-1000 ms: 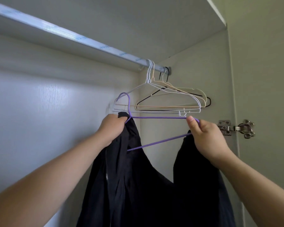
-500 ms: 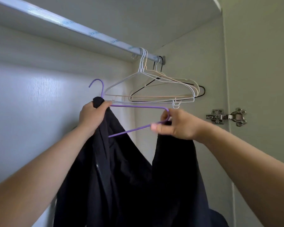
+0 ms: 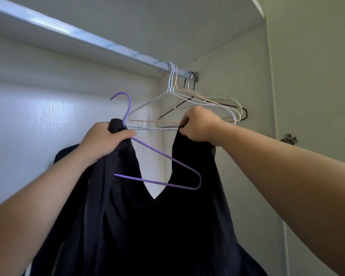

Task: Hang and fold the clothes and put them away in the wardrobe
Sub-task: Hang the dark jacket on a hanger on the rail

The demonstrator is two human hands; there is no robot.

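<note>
Small blue print repeats along the wardrobe rail, too blurred to read.

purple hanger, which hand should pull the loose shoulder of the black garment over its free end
Right, probably. The right hand grips the black garment by its loose shoulder, above the bare end of the purple hanger. The left hand is occupied, holding the hanger's neck together with the other shoulder.
</note>
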